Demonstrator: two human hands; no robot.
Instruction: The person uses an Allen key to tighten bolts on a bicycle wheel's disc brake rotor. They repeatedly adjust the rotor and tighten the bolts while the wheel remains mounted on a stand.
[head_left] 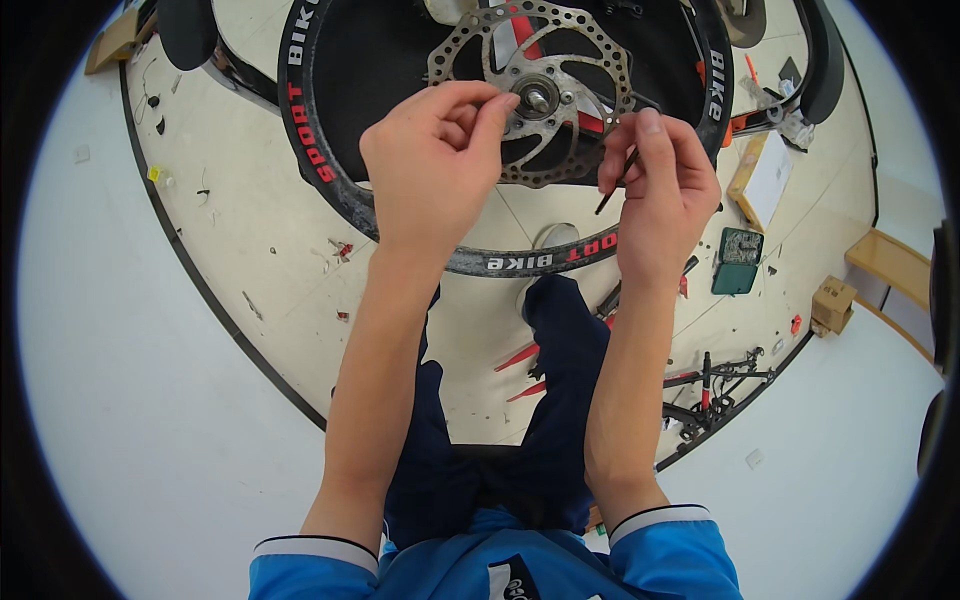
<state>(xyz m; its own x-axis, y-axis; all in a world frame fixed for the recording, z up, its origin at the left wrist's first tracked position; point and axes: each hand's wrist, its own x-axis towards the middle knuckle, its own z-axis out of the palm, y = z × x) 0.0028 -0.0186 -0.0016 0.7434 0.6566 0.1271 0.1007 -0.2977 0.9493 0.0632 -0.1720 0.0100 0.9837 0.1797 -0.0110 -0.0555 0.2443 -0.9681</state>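
Note:
A bicycle wheel rim (pixel 467 262), black with red and white lettering, lies flat before me. Its silver disc brake rotor (pixel 447 67), pierced with holes, faces up around the hub axle (pixel 538 101). At the hub's left side, my left hand (pixel 430 165) pinches thumb and forefinger together; whatever is between them is too small or hidden to name. Over the rotor's right edge, my right hand (pixel 660 190) is closed around a black hex key (pixel 604 203). The tip of the key points down toward me, and its bent end shows above the fingers.
Under the wheel is a black chair with armrests (pixel 822 70). On the tiled floor at right lie a green tool case (pixel 735 278), a white box (pixel 768 180), a cardboard box (pixel 832 303) and a black bicycle frame (pixel 708 390). Small parts are scattered at left.

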